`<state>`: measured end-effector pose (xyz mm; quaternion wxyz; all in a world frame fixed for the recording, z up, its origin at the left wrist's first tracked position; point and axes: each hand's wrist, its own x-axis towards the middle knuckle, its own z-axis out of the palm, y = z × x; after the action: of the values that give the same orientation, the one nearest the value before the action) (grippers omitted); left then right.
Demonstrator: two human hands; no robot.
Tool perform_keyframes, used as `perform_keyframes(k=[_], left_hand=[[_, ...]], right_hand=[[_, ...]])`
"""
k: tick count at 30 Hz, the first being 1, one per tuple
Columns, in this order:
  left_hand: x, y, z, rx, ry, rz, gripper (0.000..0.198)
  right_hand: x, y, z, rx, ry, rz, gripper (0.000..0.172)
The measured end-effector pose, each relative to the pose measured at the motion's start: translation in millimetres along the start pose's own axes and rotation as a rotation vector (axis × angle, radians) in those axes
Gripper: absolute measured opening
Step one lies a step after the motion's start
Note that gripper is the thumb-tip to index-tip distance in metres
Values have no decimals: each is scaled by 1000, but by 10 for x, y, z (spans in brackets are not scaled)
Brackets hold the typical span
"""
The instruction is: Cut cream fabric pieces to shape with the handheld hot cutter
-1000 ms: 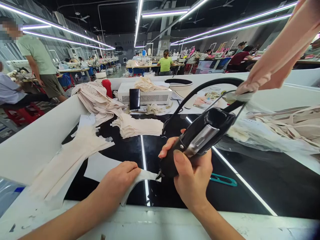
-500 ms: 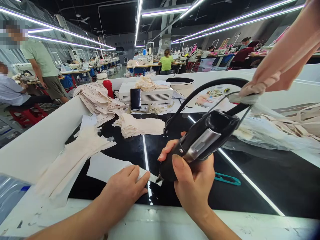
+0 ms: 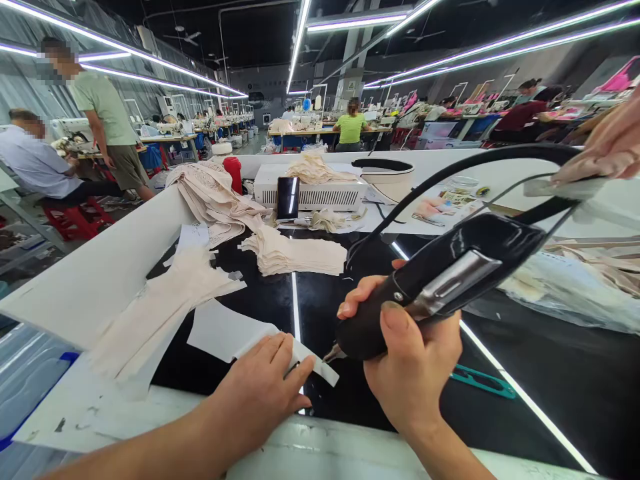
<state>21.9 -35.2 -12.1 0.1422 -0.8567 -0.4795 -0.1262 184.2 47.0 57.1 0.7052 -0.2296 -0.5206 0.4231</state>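
Left hand (image 3: 263,383) covers part of the white piece (image 3: 227,328); whether the fingers pinch or merely press it, I cannot establish. Right hand (image 3: 413,353) conceals the underside of the black tool (image 3: 450,267). Left of those fingers, the tip (image 3: 333,353) is too small to confirm contact with the piece. Teal implement (image 3: 487,383), right of the right-hand fingers: near end obscured. Pink cloth (image 3: 613,143), above and right of them: cut off by the edge of view. Wall lettering (image 3: 284,85), far beyond the left fingers: illegible.

Bare board (image 3: 565,363) leaves room rightward; a cord (image 3: 480,155) arches beyond the black tool (image 3: 440,263).
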Motion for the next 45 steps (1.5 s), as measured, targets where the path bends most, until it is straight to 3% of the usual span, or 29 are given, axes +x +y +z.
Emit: perform_keyframes(k=[8, 34, 45], left_hand=[[-31, -4, 28, -8, 62, 3, 60], [-38, -35, -15, 3, 83, 57, 54], [-95, -222, -233, -177, -9, 71, 34]], right_hand=[[80, 181, 114, 37, -62, 22, 26], [90, 264, 252, 135, -115, 46, 19], [-31, 162, 264, 80, -69, 17, 21]])
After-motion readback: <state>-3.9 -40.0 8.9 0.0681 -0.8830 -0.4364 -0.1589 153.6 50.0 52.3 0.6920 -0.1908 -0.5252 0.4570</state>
